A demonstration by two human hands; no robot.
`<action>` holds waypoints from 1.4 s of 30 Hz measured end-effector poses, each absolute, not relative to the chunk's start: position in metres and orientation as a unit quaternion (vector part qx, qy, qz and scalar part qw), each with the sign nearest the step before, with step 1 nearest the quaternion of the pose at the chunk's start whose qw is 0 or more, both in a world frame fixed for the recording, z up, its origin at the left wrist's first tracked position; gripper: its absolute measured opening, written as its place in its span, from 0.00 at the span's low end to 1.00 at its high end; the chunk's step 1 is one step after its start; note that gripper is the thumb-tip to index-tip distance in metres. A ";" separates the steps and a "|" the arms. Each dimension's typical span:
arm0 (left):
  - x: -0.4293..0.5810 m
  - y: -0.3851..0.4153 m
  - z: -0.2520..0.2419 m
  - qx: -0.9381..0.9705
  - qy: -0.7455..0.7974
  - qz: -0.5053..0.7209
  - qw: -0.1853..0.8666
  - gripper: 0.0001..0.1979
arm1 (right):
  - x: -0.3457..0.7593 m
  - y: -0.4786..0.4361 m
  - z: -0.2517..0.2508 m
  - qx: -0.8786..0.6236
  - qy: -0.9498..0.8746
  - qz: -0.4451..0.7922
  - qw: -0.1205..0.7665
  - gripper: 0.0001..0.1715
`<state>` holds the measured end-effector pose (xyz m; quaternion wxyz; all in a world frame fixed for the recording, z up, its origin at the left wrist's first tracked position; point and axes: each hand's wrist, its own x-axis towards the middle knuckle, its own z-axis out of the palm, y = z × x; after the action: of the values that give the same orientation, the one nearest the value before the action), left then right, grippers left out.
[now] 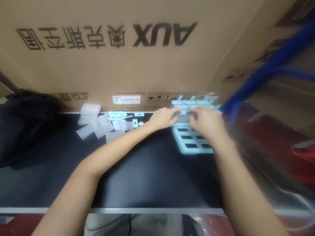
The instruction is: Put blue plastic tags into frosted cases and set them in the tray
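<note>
At three o'clock, a grey translucent panel (183, 118) lies between the fingertips of the left hand (163, 118) and right hand (206, 123), by a light-blue plastic grid frame (195, 146). Both arms reach forward, fingers curled, thumbs slightly parted from them; blur hides whether either grips. The frame has rounded corners, rectangular openings and prongs toward twelve o'clock.

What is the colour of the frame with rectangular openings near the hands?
The frame is light blue; the head view shows it.
</note>
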<state>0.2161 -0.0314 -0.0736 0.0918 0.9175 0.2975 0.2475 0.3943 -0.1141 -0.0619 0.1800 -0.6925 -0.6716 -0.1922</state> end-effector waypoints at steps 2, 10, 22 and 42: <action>0.202 -0.033 -0.060 0.929 0.290 0.217 0.073 0.17 | 0.393 -0.116 -0.062 -0.691 -0.671 -0.195 0.184 0.21; 0.083 -0.031 -0.014 0.925 0.379 -0.026 0.000 0.20 | 0.373 -0.119 -0.061 -0.660 -0.654 -0.245 0.278 0.17; 0.054 -0.027 -0.029 0.908 0.406 -0.094 0.038 0.32 | 0.294 -0.117 -0.097 -0.519 -0.829 -0.104 0.177 0.21; 0.092 -0.058 -0.021 0.944 0.257 0.175 0.106 0.25 | 0.296 -0.119 -0.078 -0.463 -0.645 0.332 0.509 0.27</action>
<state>0.0924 -0.0579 -0.0208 0.1058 0.9445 0.2571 0.1751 0.2959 -0.1194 -0.0777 0.5090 -0.4629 -0.6451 0.3324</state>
